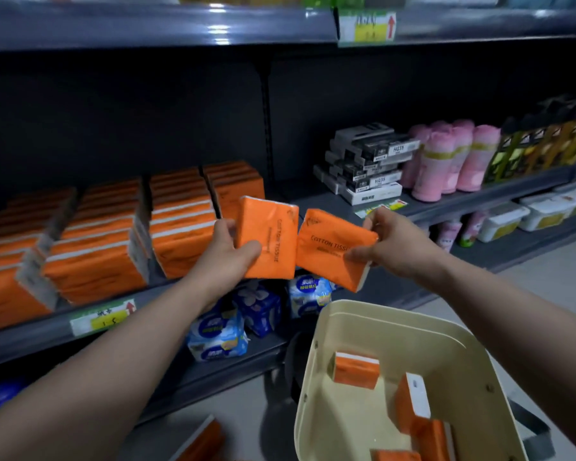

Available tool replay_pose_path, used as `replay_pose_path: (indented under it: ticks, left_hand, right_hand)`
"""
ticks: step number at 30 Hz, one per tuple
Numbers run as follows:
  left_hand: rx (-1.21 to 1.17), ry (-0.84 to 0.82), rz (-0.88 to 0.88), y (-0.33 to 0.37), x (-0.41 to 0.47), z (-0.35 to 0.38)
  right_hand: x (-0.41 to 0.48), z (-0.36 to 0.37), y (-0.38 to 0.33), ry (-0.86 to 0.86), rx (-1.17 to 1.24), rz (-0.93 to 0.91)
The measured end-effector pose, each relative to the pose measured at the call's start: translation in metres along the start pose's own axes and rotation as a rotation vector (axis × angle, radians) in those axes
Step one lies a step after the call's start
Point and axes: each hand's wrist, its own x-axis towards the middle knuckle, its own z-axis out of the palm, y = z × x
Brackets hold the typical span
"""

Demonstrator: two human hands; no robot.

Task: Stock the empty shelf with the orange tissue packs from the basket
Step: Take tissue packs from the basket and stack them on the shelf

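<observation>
at mid-frame the left hand and right hand each pinch an orange tissue pack, apparently light and soft; hold by the edges.

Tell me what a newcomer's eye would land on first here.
Mid-frame, the left hand grips one orange tissue pack and the right hand pinches a second pack, side by side in front of the shelf. Next come the stocked rows of matching orange packs on that shelf at left. At lower right, the cream basket holds a few loose packs.
</observation>
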Motion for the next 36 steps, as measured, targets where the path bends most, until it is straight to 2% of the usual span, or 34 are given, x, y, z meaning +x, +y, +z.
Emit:
replay_pose_path:
  ticks: [3, 10, 13, 21, 26, 28, 30, 33, 36]
  left_hand:
    - [-0.011, -0.015, 0.056, 0.001, 0.004, -0.002]
    - [0.005, 0.227, 0.222, 0.013, 0.035, -0.008]
    - [0.057, 0.256, 0.285, 0.03, 0.054, -0.022]
    - [0.244, 0.268, 0.184, 0.04, 0.114, -0.033]
    - [0.266, 0.253, 0.138, 0.027, 0.146, -0.029]
    - [0.274, 0.227, 0.133, 0.024, 0.155, -0.027]
    - [0.344, 0.129, 0.137, 0.022, 0.16, -0.027]
    - [0.532, -0.068, 0.12, 0.019, 0.166, -0.032]
    - [0.742, -0.159, 0.119, 0.018, 0.167, -0.035]
  right_hand:
    - [0.001, 0.004, -0.007, -0.001, -0.025, -0.045]
    - [0.021, 0.0, -0.011, 0.057, -0.077, -0.057]
    - [0.039, -0.001, -0.011, 0.115, -0.079, -0.047]
    - [0.078, 0.003, -0.008, 0.148, -0.084, -0.004]
    - [0.095, 0.007, -0.006, 0.161, -0.07, -0.008]
    - [0.1, 0.009, -0.005, 0.145, -0.067, 0.001]
    - [0.104, 0.011, -0.005, 0.134, -0.063, 0.009]
    - [0.111, 0.013, -0.005, 0.126, -0.075, 0.013]
    - [0.116, 0.014, -0.006, 0.116, -0.073, 0.01]
